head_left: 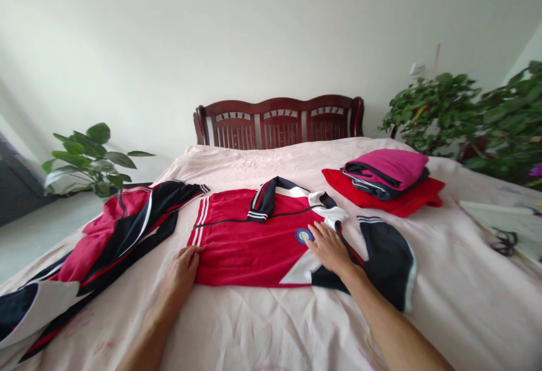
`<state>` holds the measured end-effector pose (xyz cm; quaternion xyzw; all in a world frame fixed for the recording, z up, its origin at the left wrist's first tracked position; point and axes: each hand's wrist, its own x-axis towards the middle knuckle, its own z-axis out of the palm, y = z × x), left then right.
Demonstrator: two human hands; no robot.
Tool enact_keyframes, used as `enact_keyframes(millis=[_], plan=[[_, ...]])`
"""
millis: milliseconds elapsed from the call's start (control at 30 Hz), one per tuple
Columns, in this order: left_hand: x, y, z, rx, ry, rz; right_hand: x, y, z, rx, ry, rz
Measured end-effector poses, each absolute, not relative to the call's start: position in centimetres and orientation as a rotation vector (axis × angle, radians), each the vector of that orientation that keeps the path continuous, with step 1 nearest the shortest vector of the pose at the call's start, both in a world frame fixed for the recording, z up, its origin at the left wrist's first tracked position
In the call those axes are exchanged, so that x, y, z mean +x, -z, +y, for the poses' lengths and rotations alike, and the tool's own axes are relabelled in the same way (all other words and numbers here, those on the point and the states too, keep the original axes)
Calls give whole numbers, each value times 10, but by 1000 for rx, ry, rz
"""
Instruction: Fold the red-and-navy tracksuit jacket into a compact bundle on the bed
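Note:
A red, white and navy zip-up tracksuit jacket (249, 258) lies flat on the bed, its striped hem to the left and collar to the right. One navy sleeve (282, 187) is bent in over the front, its cuff near the zip. The other sleeve (387, 258) extends to the right. My left hand (185, 266) rests at the lower corner of the hem, fingertips touching the cloth, fingers loosely extended. On the chest, beside a round blue badge (304, 236), my right hand (330, 245) lies with fingers spread. Neither hand appears to grip the cloth.
Another red and navy tracksuit garment (122, 230) lies loosely at the left. A stack of folded clothes (387, 170), magenta on top, sits at the back right. A pale flat item (486, 215) with a dark object is farther right. Leafy plants (95, 159) flank the pink-sheeted bed (262, 326).

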<state>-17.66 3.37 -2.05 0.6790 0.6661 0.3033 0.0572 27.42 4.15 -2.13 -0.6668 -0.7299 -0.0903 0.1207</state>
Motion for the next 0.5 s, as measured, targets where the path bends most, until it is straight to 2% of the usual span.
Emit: enact_keyframes(millis=[500], plan=[[-180, 5, 52, 1831, -698, 2342, 272, 22, 40, -1904, 319, -2103]])
